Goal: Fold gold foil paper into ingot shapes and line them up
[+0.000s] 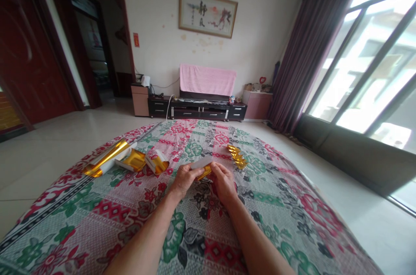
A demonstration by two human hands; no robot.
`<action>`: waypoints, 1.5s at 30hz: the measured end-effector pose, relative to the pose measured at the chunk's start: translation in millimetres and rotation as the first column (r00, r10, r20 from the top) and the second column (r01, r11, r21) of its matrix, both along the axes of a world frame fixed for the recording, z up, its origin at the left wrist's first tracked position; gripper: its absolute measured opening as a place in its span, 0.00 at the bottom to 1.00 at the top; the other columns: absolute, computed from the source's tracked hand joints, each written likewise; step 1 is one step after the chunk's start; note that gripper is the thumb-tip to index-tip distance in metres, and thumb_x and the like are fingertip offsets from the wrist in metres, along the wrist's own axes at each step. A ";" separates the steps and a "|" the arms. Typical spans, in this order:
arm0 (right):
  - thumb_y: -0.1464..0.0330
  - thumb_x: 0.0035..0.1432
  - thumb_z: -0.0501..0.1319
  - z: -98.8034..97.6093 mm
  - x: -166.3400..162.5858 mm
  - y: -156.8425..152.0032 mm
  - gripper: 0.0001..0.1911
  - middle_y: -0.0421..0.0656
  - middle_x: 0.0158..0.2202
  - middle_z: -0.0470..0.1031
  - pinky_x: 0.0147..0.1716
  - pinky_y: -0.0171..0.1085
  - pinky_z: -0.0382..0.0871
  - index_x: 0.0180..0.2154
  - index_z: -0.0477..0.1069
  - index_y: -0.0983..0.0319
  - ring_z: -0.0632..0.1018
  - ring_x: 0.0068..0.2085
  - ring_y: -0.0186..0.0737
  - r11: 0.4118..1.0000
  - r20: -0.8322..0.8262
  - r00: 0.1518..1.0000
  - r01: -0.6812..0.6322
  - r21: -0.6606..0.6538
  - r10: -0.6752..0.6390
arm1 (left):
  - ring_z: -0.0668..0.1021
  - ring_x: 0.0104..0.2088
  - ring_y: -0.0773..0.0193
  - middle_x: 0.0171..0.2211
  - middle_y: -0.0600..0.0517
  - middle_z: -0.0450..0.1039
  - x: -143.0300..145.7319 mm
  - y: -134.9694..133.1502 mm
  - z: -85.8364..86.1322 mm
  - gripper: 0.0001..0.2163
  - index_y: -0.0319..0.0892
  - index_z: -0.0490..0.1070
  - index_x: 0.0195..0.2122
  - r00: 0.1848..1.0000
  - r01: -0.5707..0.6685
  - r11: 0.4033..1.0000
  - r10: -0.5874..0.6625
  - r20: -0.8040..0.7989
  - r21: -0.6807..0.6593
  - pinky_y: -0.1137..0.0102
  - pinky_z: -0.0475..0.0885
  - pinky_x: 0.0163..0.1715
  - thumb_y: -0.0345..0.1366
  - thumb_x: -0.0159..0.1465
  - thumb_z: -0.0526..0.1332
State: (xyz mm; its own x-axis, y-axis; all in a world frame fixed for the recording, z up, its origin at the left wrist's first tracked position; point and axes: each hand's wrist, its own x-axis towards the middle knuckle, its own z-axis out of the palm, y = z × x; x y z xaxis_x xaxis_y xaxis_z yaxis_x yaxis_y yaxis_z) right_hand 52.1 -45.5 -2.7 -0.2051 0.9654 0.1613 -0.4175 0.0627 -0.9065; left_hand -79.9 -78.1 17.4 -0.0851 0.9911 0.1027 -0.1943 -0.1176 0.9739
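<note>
Between my two hands is a sheet of gold foil paper (202,163), its pale side up at the far part and its gold side showing near my fingers. My left hand (186,179) pinches its left side. On the right side, my right hand (223,179) pinches it with thumb and fingers. Some fingertips are hidden under the paper. To the right lies a short row of folded gold paper pieces (237,156). Off to the left rest a long gold foil roll or stack (112,156) and curled gold sheets (133,161), with another curled sheet (157,162) beside them.
A patterned floral cloth (195,231) spreads under my hands, with tiled floor (107,123) beyond it. A low black TV cabinet (198,110) stands by the far wall, with a pink cloth (208,79) above it. A purple curtain (305,50) and windows are at right.
</note>
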 end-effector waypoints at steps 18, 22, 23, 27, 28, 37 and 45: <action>0.61 0.45 0.64 8.7 -4.9 -5.6 0.11 0.37 0.21 0.69 0.26 0.31 0.61 0.28 0.72 0.63 0.66 0.23 0.30 0.998 0.091 0.996 -0.006 0.059 0.001 | 0.69 0.20 0.69 0.19 0.55 0.72 1.8 1.8 3.8 0.09 0.38 0.76 0.27 0.988 -0.151 0.988 0.152 0.041 -0.020 0.73 0.61 0.23 0.37 0.46 0.65; 0.59 0.45 0.64 11.9 -5.6 -7.9 0.15 0.39 0.27 0.72 0.29 0.32 0.64 0.34 0.73 0.61 0.69 0.27 0.32 0.996 0.160 0.986 -0.057 0.063 0.046 | 0.66 0.18 0.71 0.17 0.56 0.71 2.6 2.5 4.8 0.08 0.39 0.75 0.24 0.977 -0.210 0.977 0.211 0.031 -0.025 0.74 0.59 0.21 0.38 0.46 0.65; 0.60 0.45 0.64 12.7 -6.0 -8.8 0.15 0.39 0.29 0.72 0.29 0.32 0.64 0.35 0.73 0.61 0.69 0.27 0.32 0.994 0.178 0.982 -0.081 0.069 0.067 | 0.66 0.18 0.71 0.18 0.56 0.71 2.9 3.1 4.4 0.08 0.38 0.75 0.24 0.974 -0.224 0.974 0.225 0.032 -0.027 0.74 0.59 0.21 0.38 0.46 0.65; 0.61 0.44 0.65 12.6 -7.4 -11.0 0.12 0.37 0.23 0.70 0.25 0.30 0.60 0.29 0.72 0.62 0.66 0.24 0.29 0.992 0.197 0.978 -0.089 0.094 0.069 | 0.69 0.20 0.69 0.21 0.54 0.73 5.5 6.9 0.0 0.10 0.38 0.75 0.27 0.976 -0.206 0.978 0.207 0.065 -0.028 0.74 0.62 0.23 0.38 0.46 0.65; 0.61 0.44 0.65 12.2 -7.5 -11.0 0.11 0.36 0.22 0.69 0.25 0.30 0.59 0.27 0.72 0.63 0.66 0.23 0.29 0.993 0.191 0.980 -0.077 0.094 0.058 | 0.69 0.20 0.69 0.21 0.54 0.73 6.1 8.1 -1.8 0.10 0.38 0.75 0.27 0.977 -0.202 0.979 0.203 0.067 -0.026 0.74 0.62 0.23 0.38 0.46 0.65; 0.61 0.41 0.66 11.4 -8.8 -11.7 0.15 0.38 0.27 0.73 0.28 0.31 0.63 0.32 0.73 0.62 0.70 0.26 0.32 0.977 0.177 0.973 -0.173 0.127 0.150 | 0.74 0.24 0.65 0.25 0.49 0.76 8.7 11.7 -5.8 0.15 0.36 0.76 0.31 0.964 -0.154 0.987 0.161 0.214 -0.047 0.71 0.67 0.26 0.40 0.44 0.67; 0.59 0.46 0.63 10.5 -3.7 -11.8 0.13 0.38 0.24 0.72 0.25 0.30 0.63 0.30 0.73 0.63 0.69 0.24 0.31 0.988 0.245 0.969 -0.074 0.138 0.038 | 0.70 0.19 0.69 0.20 0.52 0.73 6.8 14.9 -14.6 0.15 0.35 0.76 0.28 0.970 -0.221 0.975 0.222 0.102 -0.021 0.73 0.62 0.20 0.42 0.45 0.66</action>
